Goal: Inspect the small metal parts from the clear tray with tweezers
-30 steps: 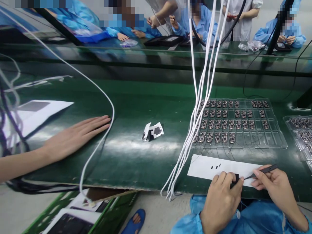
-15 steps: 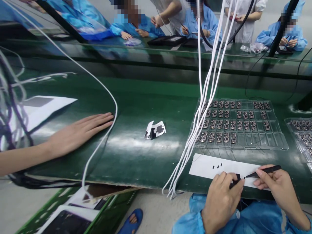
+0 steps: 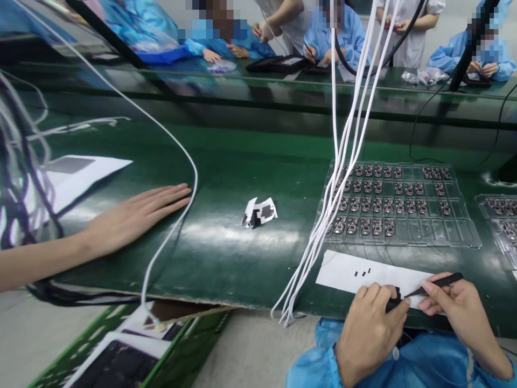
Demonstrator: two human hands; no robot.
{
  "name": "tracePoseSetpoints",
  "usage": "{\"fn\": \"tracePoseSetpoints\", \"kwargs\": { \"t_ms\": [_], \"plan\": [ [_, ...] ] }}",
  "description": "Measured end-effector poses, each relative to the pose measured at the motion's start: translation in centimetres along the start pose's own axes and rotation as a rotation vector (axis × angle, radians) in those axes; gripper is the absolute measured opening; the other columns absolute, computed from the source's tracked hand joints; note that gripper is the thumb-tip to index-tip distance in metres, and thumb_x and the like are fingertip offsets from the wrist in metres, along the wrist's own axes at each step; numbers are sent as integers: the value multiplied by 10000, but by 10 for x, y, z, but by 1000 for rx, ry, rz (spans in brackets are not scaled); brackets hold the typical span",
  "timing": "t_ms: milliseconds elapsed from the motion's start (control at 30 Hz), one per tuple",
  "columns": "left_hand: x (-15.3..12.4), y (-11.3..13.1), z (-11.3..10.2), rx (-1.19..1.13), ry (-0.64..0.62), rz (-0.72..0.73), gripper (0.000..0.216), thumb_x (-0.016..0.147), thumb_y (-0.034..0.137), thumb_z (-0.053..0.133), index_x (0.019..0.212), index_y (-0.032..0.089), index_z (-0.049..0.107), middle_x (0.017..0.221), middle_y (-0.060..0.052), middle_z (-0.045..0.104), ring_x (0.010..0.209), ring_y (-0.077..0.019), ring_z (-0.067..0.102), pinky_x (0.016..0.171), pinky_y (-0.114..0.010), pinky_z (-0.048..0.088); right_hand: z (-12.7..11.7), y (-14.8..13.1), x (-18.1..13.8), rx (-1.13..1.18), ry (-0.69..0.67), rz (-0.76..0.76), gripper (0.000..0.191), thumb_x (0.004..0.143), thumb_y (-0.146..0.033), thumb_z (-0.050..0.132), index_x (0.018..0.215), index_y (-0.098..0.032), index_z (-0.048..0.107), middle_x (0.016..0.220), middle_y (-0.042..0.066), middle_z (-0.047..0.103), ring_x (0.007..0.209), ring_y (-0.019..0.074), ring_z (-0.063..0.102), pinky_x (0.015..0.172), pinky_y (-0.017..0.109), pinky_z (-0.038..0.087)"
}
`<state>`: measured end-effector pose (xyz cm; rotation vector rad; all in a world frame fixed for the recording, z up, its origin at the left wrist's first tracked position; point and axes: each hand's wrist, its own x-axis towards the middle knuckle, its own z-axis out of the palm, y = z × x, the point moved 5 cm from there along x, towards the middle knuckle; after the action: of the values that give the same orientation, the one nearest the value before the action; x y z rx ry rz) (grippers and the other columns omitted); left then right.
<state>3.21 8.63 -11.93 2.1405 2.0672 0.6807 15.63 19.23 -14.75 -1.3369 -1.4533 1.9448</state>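
My left hand (image 3: 371, 328) is closed, its thumb and fingertips pinching a small black piece (image 3: 393, 302) at the right end of a white paper strip (image 3: 335, 269). I cannot make out what the piece is. Black tweezers (image 3: 438, 283) are in my right hand (image 3: 456, 302), their tips pointing left and at or very near the black piece. Three tiny black strips (image 3: 364, 274) lie on the paper. Just beyond it is a clear plastic tray (image 3: 456, 234) with rows of small circuit boards (image 3: 377, 205), some with thin wires; several pockets hold none.
White cables (image 3: 323, 226) hang across the tray's left side. A second tray (image 3: 501, 210) lies far right. Crumpled paper (image 3: 260, 213) sits mid-table. Another person's hand (image 3: 137, 215) rests flat at left. A green crate (image 3: 169, 355) stands below. Co-workers sit opposite.
The tweezer tips have shifted slightly left and down, closer to the black piece in my left hand. The view has moved a little; a foot in a blue slipper has left it.
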Motion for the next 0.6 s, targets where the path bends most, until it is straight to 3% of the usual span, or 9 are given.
{"fn": "tracePoseSetpoints", "kwargs": {
  "t_ms": [167,433,533,600],
  "plan": [
    [-2,-2,-1,-40,17,5,236,851,252,534,1082,279,579,957,-38,537,790,-194,482,656,-334,353,-2,0,-2,62,60,-26,378,664,-448,749,784,-125,595,519,51,673,474,176,649,478,242,559],
    [-5,-4,-6,-138,97,-5,190,861,231,532,1030,239,619,990,-69,575,816,-208,512,684,-355,416,-7,2,-3,20,0,-66,340,737,-431,699,824,-120,593,571,80,694,536,196,668,536,269,568],
    [-5,-7,-12,-359,176,-56,206,850,191,549,1034,233,632,975,-73,600,774,-181,526,671,-328,440,-13,3,-4,90,52,-85,348,726,-423,711,853,-122,593,575,79,694,542,201,666,541,276,566],
    [-4,-16,-14,-680,256,-228,142,828,202,585,951,204,656,908,-71,615,703,-148,531,631,-283,450,-14,3,-4,153,79,-94,351,702,-411,734,848,-121,602,570,80,691,542,205,663,540,279,564]
  ]
}}
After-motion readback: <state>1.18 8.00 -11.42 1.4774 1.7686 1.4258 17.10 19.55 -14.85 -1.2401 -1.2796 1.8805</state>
